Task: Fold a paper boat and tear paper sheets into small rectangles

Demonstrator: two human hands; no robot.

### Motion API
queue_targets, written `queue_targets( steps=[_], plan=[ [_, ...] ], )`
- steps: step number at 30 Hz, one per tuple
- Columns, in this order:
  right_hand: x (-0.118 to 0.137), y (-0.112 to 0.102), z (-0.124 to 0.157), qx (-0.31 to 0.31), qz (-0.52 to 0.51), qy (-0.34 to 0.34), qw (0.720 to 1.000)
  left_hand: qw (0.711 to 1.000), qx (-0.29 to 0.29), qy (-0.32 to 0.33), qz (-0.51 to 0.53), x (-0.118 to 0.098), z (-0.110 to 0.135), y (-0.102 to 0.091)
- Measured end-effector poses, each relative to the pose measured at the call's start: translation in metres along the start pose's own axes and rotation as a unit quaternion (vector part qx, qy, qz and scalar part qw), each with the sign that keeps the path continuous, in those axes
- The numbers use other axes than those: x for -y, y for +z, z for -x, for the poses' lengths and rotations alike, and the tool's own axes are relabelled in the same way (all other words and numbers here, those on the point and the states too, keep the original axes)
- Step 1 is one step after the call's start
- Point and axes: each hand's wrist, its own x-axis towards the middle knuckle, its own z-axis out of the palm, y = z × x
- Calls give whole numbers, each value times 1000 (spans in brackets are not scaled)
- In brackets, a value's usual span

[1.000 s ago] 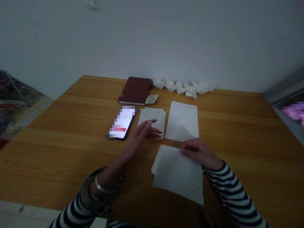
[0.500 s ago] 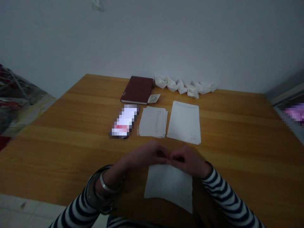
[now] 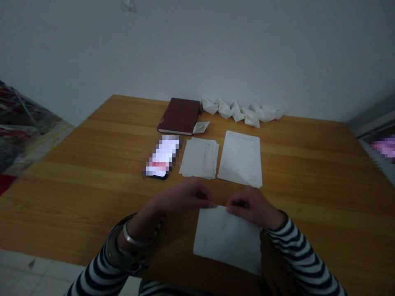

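Wooden desk (image 3: 308, 164) with yellow-brown grain, far edge against a pale grey wall (image 3: 216, 49). One person, both hands at the middle of the near edge.

Held item: white rectangular paper sheet (image 3: 228, 242), just inside the desk's near edge, about its middle. Cannot tell whether it lies flat on the wood or is slightly raised.

Left hand (image 3: 193, 195): thumb and fingers together, clamped on the sheet's far edge close to its left corner. Silver bangle (image 3: 132, 238) at the wrist.
Right hand (image 3: 249, 207): thumb and curled fingers pinching the same edge, farther right; the two hands apart, a short stretch of paper edge between them. Both sleeves black-and-white striped knit.

Mid-desk, left to right: black phone (image 3: 163, 156), screen lit, content blurred; loose stack of small white lined paper sheets (image 3: 199, 158), writing on top; larger white lined paper sheets (image 3: 240, 160), squared up, just beside the stack.

Toward the far edge: dark red-brown hardcover notebook (image 3: 180, 116), a small folded white paper piece (image 3: 201, 127) at its near right corner. Right of the notebook, a row of folded white paper shapes (image 3: 224, 109) along the far edge, closely set.
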Motion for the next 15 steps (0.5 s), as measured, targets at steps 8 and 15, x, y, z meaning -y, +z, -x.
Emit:
queue_targets(
  steps=[8,15],
  plan=[
    [-12,-27,9,-22,-80,46,995,978,-201,-38,-46,5,-5,-31],
    [-9,-2,-2,-38,26,6,999,998,-53,17,-39,-7,-15,18]
  ],
)
